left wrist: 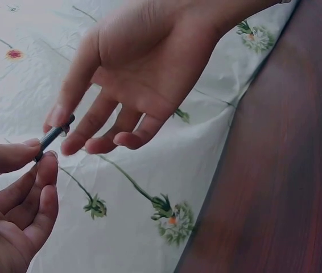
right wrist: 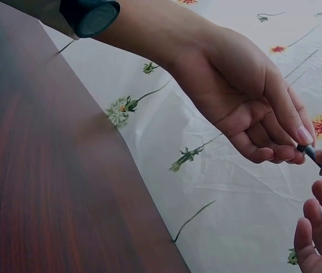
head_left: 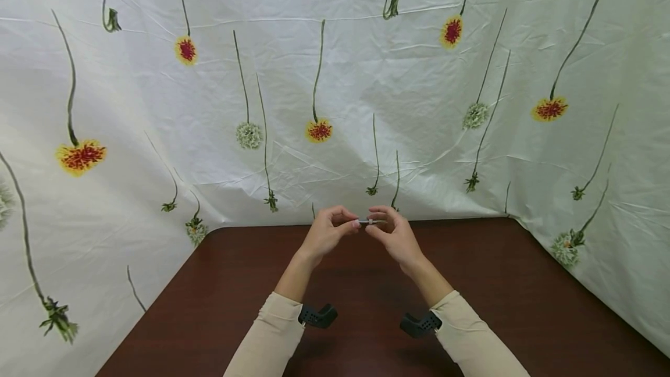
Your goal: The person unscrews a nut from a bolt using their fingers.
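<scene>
The fingers of the left hand (head_left: 323,234) pinch a threaded bolt (left wrist: 52,136) near one end, thumb against forefinger, while the fingers of the right hand (head_left: 399,240) meet its other end, thumb and forefinger lightly pinching there, the remaining fingers loosely bent and spread apart. In the head view the bolt lies nearly level between the two sets of fingertips, its left end towards nine o'clock, its right end towards three. Close to the right fingertips sits a small collar (left wrist: 65,129) on the shaft, perhaps a nut, though it is too small to be sure. The step in hand looks like fine two-handed work on that bolt, lifted clear of any support; the next move seems to call for a firm left pinch, the shaft kept in line, and small, light motions of the right thumb and forefinger, since a slack grip could let such a slim piece slip. Further out, dark wrist devices sit at about seven o'clock (head_left: 320,316) and five o'clock (head_left: 419,324) from the bolt, beside pale sleeves (head_left: 274,330). The reddish-brown bench (head_left: 361,301) spreads below towards six o'clock, and a flower-printed cloth (head_left: 356,74) hangs towards twelve.
</scene>
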A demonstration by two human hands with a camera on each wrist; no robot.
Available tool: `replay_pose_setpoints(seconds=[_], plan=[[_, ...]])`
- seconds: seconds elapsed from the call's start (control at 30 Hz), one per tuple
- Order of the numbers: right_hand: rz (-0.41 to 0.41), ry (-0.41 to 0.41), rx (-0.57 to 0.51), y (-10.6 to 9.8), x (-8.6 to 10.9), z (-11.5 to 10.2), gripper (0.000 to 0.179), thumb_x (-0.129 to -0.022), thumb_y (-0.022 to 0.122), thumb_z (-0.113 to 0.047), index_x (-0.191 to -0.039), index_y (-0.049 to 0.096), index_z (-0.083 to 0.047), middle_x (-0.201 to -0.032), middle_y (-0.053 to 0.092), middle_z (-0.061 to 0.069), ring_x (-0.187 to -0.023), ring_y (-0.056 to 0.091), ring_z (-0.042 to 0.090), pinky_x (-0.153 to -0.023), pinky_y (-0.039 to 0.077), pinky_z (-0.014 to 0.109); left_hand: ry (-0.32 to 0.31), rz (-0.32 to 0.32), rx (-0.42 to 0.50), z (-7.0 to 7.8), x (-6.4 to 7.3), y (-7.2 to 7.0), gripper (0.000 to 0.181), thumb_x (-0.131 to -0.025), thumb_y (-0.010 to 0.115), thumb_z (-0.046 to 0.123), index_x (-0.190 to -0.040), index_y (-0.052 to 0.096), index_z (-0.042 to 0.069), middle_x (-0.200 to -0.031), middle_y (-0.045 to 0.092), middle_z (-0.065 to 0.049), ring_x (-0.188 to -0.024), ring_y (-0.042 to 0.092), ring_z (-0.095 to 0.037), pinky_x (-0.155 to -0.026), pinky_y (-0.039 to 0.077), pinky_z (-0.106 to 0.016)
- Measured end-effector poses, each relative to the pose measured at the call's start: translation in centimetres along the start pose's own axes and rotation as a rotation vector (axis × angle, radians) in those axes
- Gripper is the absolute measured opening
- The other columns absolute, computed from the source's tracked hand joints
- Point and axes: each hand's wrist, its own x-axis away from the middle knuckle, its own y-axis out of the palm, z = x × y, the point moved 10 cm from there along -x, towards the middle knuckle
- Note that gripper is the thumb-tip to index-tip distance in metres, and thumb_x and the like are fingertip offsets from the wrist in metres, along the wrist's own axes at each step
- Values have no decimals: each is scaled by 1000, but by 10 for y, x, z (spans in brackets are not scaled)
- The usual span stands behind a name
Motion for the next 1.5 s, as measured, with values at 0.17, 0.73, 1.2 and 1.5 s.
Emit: replay_pose_setpoints(seconds=[0.17, 0.73, 1.2, 1.5], plan=[[30, 34, 15, -1, 2, -2, 30, -106, 62, -18, -131, 66, -1, -118, 66, 16, -107, 62, 32, -94, 51, 55, 2, 2, -12, 1, 0, 0, 11, -99, 72, 7, -107, 73, 0, -98, 75, -12, -95, 70, -33, -89, 56, -47], [58, -5, 2, -3, -1, 3, 28, -106, 64, -19, -126, 68, -1, -117, 68, 16, -103, 64, 27, -85, 53, 38, 1, -9, -26, 1, 1, 1, 21, -100, 71, 10, -112, 70, -7, -105, 72, -26, -94, 70, -29, -87, 56, -42], [0, -29, -4, 0, -2, -1, 33, -102, 69, -16, -132, 65, -2, -125, 64, 16, -108, 63, 31, -89, 52, 45, 2, -1, -12, -1, 0, -1, 14, -99, 72, 8, -109, 72, -3, -102, 74, -18, -93, 70, -26, -86, 56, -41], [5, -45, 5, -1, -1, 0, 26, -102, 67, -6, -127, 67, 1, -117, 67, 22, -103, 65, 35, -83, 53, 35, -12, -6, 3, -1, 0, 0, 17, -99, 71, 7, -111, 71, -5, -106, 72, -25, -95, 70, -27, -90, 56, -45]])
